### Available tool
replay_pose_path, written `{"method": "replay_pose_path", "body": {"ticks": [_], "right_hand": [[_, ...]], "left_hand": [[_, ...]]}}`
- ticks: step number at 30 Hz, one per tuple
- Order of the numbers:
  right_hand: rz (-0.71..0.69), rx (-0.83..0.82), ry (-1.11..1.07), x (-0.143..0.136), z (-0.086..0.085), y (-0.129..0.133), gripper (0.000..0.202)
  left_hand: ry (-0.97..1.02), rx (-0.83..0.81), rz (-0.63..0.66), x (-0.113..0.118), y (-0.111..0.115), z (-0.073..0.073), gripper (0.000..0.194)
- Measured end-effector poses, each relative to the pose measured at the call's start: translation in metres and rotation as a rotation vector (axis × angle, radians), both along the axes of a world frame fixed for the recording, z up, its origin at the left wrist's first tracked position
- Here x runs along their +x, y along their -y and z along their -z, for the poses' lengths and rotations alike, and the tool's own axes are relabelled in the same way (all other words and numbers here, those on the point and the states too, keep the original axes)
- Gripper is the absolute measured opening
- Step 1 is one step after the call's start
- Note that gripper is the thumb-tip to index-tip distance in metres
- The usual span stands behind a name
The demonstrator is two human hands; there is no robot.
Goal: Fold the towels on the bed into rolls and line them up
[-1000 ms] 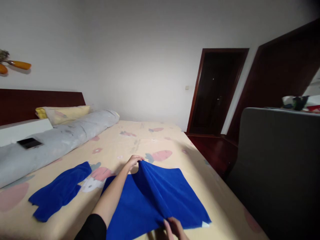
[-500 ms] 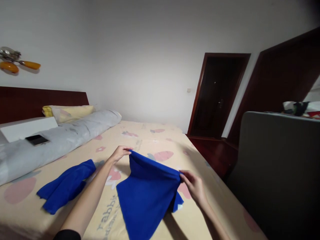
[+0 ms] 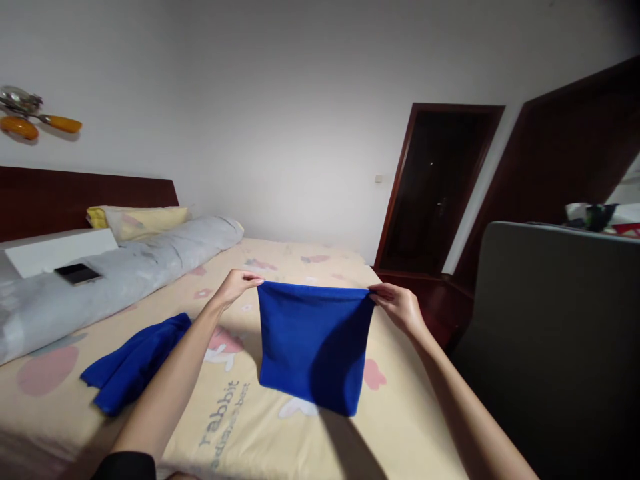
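I've got the blue cloth point(image 3: 313, 343) up off the bed point(image 3: 400, 420), held by its top edge. My left hand point(image 3: 235, 285) pinches the top left corner, thumb and fingers closed on the fabric. My right hand point(image 3: 400, 307) pinches the top right corner the same way. The top edge runs taut and roughly level between the two hands. The cloth hangs doubled over, a near-square panel; its bottom edge sits just above the bedsheet, and I can't tell if it touches. It casts a shadow on the sheet below it, toward me. Relative to the blue cloth: a second blue cloth point(image 3: 135, 363) lies crumpled on the bed well to its left, beyond my left forearm, not touching it. A long grey rolled duvet point(image 3: 130, 267) lies further left and back, along the bed's far side, with a phone point(image 3: 77, 273) resting on it. A yellow pillow point(image 3: 140, 221) is behind the duvet against the dark wood headboard point(image 3: 75, 197). On the sheet below and left of the cloth is printed text reading "rabbit". To the cloth's right, past the bed edge, is a grey upholstered panel point(image 3: 560, 333). Behind and right of the cloth stands a dark doorway point(image 3: 435, 187).
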State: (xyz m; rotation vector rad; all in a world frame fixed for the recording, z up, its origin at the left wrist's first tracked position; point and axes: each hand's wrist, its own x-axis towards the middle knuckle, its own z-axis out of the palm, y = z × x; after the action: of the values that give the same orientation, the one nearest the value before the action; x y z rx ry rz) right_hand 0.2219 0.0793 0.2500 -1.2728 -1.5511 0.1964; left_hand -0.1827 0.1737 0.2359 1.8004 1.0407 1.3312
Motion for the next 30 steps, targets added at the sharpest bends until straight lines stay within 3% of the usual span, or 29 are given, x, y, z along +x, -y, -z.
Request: {"method": "replay_pose_path", "body": {"ticks": [3, 8, 13, 19, 25, 30], "right_hand": [[-0.006, 0.003, -0.049, 0.002, 0.000, -0.003, 0.032], [0.078, -0.023, 0.069, 0.002, -0.001, -0.007, 0.025], [0.147, -0.004, 0.146, -0.001, -0.010, -0.012, 0.015], [0.175, -0.015, 0.173, -0.004, -0.023, -0.027, 0.005], [0.048, -0.212, -0.014, -0.008, -0.033, -0.048, 0.009], [-0.055, -0.272, -0.297, -0.016, -0.030, -0.077, 0.016]], "left_hand": [[0.034, 0.023, -0.047, 0.003, 0.000, 0.001, 0.033], [0.000, 0.101, -0.099, 0.008, 0.000, 0.001, 0.025], [-0.099, 0.216, -0.178, 0.011, 0.002, -0.006, 0.006], [-0.106, 0.286, -0.191, 0.007, 0.001, -0.010, 0.007], [-0.013, 0.133, -0.076, 0.003, -0.017, -0.012, 0.018], [0.138, 0.059, -0.096, 0.009, -0.045, -0.015, 0.026]]}}
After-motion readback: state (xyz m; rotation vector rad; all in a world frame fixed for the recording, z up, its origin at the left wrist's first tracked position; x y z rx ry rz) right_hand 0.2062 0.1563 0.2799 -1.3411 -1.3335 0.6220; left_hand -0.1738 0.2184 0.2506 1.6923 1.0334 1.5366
